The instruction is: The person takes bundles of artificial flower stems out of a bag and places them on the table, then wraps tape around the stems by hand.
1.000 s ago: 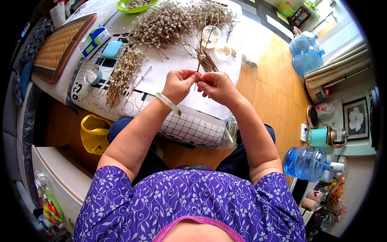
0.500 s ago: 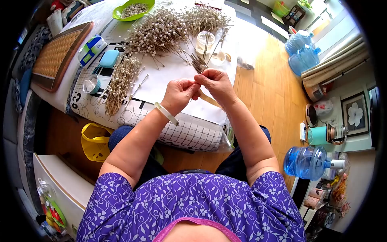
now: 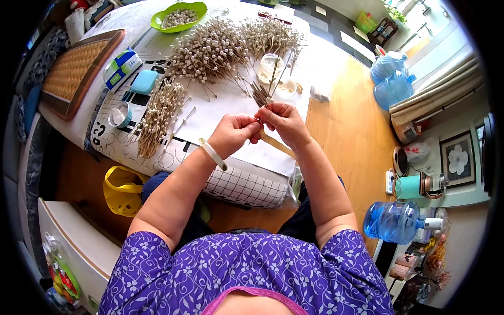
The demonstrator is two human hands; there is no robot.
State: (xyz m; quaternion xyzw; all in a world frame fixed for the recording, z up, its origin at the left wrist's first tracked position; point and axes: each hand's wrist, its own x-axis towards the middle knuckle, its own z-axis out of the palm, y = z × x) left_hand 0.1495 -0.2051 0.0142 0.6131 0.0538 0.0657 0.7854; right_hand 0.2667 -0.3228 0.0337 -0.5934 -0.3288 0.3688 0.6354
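My left hand (image 3: 236, 135), with a pale bangle (image 3: 212, 154) at its wrist, pinches the lower end of a thin dark dried flower stem. My right hand (image 3: 285, 123) is closed on the same stem (image 3: 272, 84) just above, the fingertips of both hands nearly touching. The fingers hide most of the gripped part. A small pale bud shows by the right fingertips. Just beyond lie cut stalk ends (image 3: 259, 95) of a dried bunch. Big heaps of dried round-headed stems (image 3: 205, 52) spread behind, and a smaller bundle (image 3: 160, 118) lies left.
An open white jar (image 3: 270, 67) and its pale lid stand beyond my right hand. Further left are a blue tub (image 3: 120, 114), a light-blue case (image 3: 144, 81) and a tissue pack (image 3: 123, 68). A green bowl (image 3: 178, 17) of loose heads sits at the back. A yellow bag (image 3: 124, 191) stands below the table.
The view has shifted slightly. Both hands stay close together, with the fingers a little rearranged around the stem; the dark stem above my right hand stands out more now.
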